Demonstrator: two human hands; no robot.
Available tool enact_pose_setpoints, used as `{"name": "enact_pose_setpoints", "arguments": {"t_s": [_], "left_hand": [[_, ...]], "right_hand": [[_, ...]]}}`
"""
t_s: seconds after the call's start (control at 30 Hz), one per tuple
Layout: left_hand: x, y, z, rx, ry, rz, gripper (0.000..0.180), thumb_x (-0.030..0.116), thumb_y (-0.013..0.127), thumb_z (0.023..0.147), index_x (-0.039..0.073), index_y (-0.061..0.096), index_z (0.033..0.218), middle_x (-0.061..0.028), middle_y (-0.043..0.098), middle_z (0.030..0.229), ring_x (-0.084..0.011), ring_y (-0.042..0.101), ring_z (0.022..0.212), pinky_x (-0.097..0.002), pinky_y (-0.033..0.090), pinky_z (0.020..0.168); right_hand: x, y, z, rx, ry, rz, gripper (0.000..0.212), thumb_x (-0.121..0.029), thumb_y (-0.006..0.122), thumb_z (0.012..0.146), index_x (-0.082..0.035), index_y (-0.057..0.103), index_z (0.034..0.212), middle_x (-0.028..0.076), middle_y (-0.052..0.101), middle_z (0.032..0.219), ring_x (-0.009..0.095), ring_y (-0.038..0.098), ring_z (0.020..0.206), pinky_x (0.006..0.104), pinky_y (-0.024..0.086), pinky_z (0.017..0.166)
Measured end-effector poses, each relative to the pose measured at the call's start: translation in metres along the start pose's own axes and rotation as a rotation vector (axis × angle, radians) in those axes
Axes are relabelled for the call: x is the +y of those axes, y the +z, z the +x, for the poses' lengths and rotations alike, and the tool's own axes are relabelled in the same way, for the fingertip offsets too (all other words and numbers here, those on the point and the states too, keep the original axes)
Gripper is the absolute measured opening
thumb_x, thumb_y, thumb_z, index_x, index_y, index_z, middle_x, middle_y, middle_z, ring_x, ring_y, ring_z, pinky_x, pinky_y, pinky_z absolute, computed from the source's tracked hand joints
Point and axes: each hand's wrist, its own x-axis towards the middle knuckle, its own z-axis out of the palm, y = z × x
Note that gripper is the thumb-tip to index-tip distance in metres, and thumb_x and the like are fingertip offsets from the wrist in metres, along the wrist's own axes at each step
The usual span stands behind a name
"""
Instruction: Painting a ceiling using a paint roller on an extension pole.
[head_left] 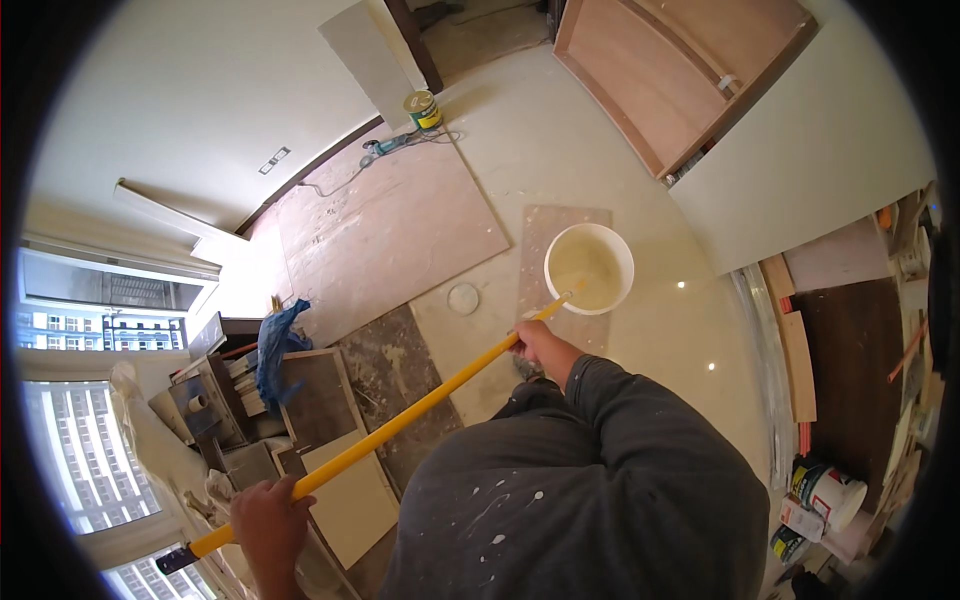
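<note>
A long yellow pole with a dark end cap runs slantwise across in front of me. My left hand is wrapped round it near the capped end at the lower left. Farther up, my right hand grips the pole close to its other end. That end reaches over the near rim of a round white bucket and into it. Pale yellowish liquid fills part of the bucket. Whatever is fixed to the pole's tip cannot be made out. Under the bucket lies a narrow pinkish board.
A large board covers the floor at left, with a corded power tool and a can at its far edge. A round lid lies left of the bucket. Stacked panels and blue cloth stand left. Paint buckets sit right.
</note>
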Motion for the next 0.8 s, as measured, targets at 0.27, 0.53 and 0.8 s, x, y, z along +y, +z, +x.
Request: {"name": "enact_pose_setpoints", "arguments": {"t_s": [0.27, 0.53, 0.8], "left_hand": [[-0.037, 0.045, -0.026, 0.040, -0.040, -0.080, 0.031, 0.030, 0.084, 0.065, 0.013, 0.074, 0.088, -0.0081, 0.065, 0.073, -0.0325, 0.064, 0.077, -0.0461, 0.048, 0.076], [-0.081, 0.075, -0.092, -0.119, -0.285, -0.261, 0.027, 0.028, 0.083, 0.064, 0.010, 0.073, 0.082, -0.0104, 0.064, 0.071, -0.0343, 0.064, 0.075, -0.0472, 0.047, 0.073], [-0.088, 0.107, -0.147, -0.231, -0.422, -0.310, 0.029, 0.028, 0.085, 0.060, 0.010, 0.077, 0.082, -0.0136, 0.068, 0.073, -0.0350, 0.066, 0.075, -0.0451, 0.050, 0.073]], "right_hand": [[0.004, 0.015, -0.033, 0.051, -0.033, -0.036, 0.019, -0.018, 0.054, 0.099, 0.000, 0.058, 0.100, 0.016, 0.065, 0.092, 0.031, 0.070, 0.077, 0.0459, 0.064, 0.071], [0.050, 0.032, -0.068, 0.016, -0.005, -0.150, 0.018, -0.017, 0.054, 0.098, 0.000, 0.060, 0.099, 0.015, 0.069, 0.088, 0.029, 0.070, 0.068, 0.0440, 0.063, 0.067], [0.095, 0.030, -0.085, 0.049, -0.063, -0.199, 0.016, -0.014, 0.054, 0.096, -0.001, 0.061, 0.101, 0.016, 0.069, 0.086, 0.030, 0.072, 0.070, 0.0431, 0.063, 0.063]]}}
